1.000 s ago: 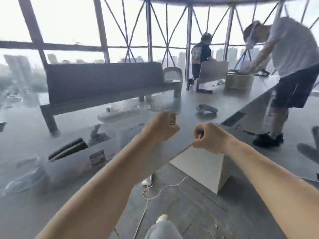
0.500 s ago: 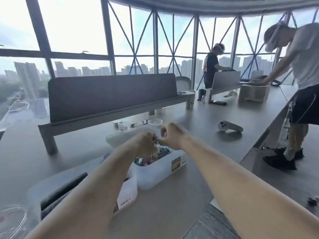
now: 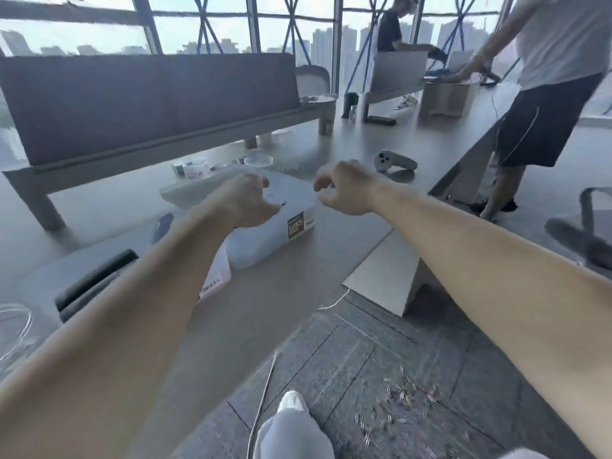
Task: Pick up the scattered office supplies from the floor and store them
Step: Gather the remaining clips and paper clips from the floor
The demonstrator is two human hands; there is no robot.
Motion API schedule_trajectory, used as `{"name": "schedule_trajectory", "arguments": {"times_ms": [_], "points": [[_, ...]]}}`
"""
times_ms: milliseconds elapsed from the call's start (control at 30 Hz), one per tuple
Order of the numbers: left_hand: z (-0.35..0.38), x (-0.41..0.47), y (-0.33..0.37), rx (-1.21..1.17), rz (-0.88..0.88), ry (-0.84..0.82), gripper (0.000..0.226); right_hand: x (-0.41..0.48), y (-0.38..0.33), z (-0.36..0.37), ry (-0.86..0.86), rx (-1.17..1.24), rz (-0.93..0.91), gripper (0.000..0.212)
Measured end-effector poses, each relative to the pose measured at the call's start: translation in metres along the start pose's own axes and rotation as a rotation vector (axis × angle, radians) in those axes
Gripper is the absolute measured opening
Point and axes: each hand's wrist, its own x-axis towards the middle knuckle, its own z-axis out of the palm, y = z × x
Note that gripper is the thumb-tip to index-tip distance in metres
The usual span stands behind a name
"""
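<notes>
A white plastic storage box (image 3: 265, 241) with a brown label stands on the grey table (image 3: 265, 313). My left hand (image 3: 245, 203) hovers over the box with loosely bent fingers pointing down, and I see nothing in it. Just right of it, above the box's far corner, my right hand (image 3: 344, 188) hangs with loosely curled fingers and holds nothing. Several striped paper clips (image 3: 397, 402) lie scattered on the dark floor at the lower right, near my foot (image 3: 291, 405).
A second labelled box (image 3: 215, 279) sits left of the first. Small jars (image 3: 195, 167), a grey controller (image 3: 394, 162) and a cardboard box (image 3: 447, 97) are further back. A person (image 3: 546, 94) stands at the table's right side. A thin cable (image 3: 261, 402) runs across the floor.
Both hands held small items above the box half a second ago; now their fingers have loosened and they look empty. My view has tilted down, bringing the floor and clips into sight.
</notes>
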Motion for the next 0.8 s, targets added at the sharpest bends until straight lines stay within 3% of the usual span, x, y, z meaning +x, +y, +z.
{"name": "schedule_trajectory", "arguments": {"times_ms": [133,233,367,567,800], "points": [[0.009,-0.063,0.051,-0.067,0.127,0.185,0.040,-0.110,0.032,-0.022,0.038,0.001,0.125,0.023],[0.042,-0.118,0.094,-0.168,0.246,0.210,0.028,-0.198,0.062,-0.014,0.024,-0.004,0.203,0.019],[0.111,-0.194,0.137,-0.185,0.288,0.029,0.023,-0.303,0.091,0.024,-0.076,0.000,0.278,0.010],[0.204,-0.287,0.164,-0.160,0.253,-0.334,0.017,-0.441,0.110,0.078,-0.185,0.128,0.318,0.012],[0.264,-0.344,0.170,-0.145,0.111,-0.453,0.023,-0.520,0.147,0.126,-0.301,0.210,0.374,0.009]]}}
